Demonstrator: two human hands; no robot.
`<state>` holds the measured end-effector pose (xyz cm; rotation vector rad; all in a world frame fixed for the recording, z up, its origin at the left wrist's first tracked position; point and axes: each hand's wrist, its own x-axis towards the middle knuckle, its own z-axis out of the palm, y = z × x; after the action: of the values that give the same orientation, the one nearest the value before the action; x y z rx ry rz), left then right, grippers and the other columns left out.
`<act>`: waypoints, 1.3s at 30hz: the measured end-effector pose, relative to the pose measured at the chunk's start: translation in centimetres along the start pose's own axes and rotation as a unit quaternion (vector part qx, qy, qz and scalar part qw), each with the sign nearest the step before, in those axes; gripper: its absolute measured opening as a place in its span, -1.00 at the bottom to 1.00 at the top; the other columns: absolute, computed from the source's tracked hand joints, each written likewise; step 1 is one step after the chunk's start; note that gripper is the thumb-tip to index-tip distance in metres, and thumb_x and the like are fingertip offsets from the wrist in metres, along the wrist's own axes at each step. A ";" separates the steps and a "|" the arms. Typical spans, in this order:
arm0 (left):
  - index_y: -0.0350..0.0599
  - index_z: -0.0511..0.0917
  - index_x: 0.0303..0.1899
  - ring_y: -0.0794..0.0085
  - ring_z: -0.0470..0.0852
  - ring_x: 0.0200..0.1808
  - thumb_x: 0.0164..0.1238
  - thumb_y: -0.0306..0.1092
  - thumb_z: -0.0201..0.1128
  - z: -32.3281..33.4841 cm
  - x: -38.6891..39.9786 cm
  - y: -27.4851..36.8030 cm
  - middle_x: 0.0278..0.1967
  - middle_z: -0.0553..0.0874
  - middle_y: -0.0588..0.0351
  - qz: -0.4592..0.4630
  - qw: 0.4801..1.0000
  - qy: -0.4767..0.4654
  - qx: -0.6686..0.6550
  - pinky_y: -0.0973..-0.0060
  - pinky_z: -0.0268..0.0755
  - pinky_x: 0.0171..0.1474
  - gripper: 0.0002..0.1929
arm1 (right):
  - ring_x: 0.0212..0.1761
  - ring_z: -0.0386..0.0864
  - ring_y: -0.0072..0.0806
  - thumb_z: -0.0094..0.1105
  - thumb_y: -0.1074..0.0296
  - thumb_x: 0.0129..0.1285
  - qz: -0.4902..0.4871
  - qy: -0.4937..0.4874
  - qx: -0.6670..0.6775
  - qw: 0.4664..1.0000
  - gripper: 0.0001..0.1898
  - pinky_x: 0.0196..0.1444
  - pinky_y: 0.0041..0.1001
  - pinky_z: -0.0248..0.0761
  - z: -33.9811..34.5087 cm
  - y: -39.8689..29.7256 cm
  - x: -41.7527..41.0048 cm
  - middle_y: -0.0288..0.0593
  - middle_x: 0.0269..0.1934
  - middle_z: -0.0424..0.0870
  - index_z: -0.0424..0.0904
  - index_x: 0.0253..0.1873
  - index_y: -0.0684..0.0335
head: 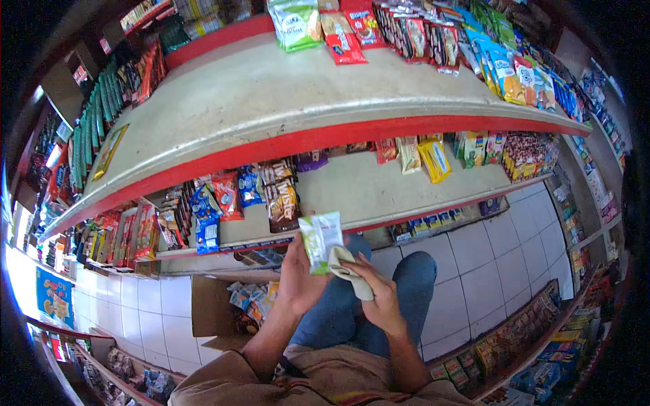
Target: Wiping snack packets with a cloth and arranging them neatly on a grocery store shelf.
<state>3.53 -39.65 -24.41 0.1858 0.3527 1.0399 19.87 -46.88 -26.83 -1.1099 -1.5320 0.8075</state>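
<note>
My left hand holds a small green and white snack packet upright above my knees, its fingers partly hidden behind the packet. In my right hand is a folded pale cloth, pressed against the lower right corner of the packet. Beyond the packet lies the lower shelf, where a brown wafer snack pack stands close to the packet's left.
A wide upper shelf with a red edge carries snack bags along its back. On the tiled floor at my left, an open cardboard box holds small packets. More stocked shelves stand behind me at right.
</note>
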 end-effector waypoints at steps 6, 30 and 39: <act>-0.25 0.12 0.49 -0.04 0.19 0.52 0.66 -0.13 -0.35 -0.8 -0.4 -0.7 0.47 0.24 -0.26 -0.026 0.997 -0.032 -0.062 0.09 -0.07 0.58 -0.45 | 0.22 0.62 -0.21 -0.01 0.67 0.19 -0.062 -0.032 -0.022 0.997 -0.55 0.55 -0.08 0.06 0.7 -0.3 0.8 -0.02 0.08 0.70 0.57 0.19 0.31; -0.23 0.41 0.25 0.49 0.62 0.09 0.43 -0.47 0.25 12.7 -4.7 11.7 0.08 0.65 0.12 0.366 0.824 -0.045 0.430 0.50 0.47 0.15 -0.59 | -0.10 0.66 -0.19 -0.37 0.16 0.53 0.246 0.296 0.522 0.761 -0.56 -0.06 -0.18 0.60 -5.1 19.1 1.0 -0.04 -0.07 0.64 0.46 0.21 0.24; -0.21 0.56 0.02 0.57 0.61 -0.09 0.36 -0.28 0.36 21.4 4.9 20.0 -0.11 0.69 0.20 0.378 0.581 -0.033 0.720 0.52 0.45 -0.03 -0.69 | -0.15 0.68 -0.23 -0.24 0.09 0.54 0.270 0.265 0.511 0.772 -0.59 -0.09 -0.20 0.58 -4.2 18.1 1.4 -0.12 -0.10 0.68 0.49 0.20 0.19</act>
<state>-2.43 -25.10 0.78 2.0204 1.0662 1.3194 28.32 -39.45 -41.72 -0.7860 -0.1305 1.3359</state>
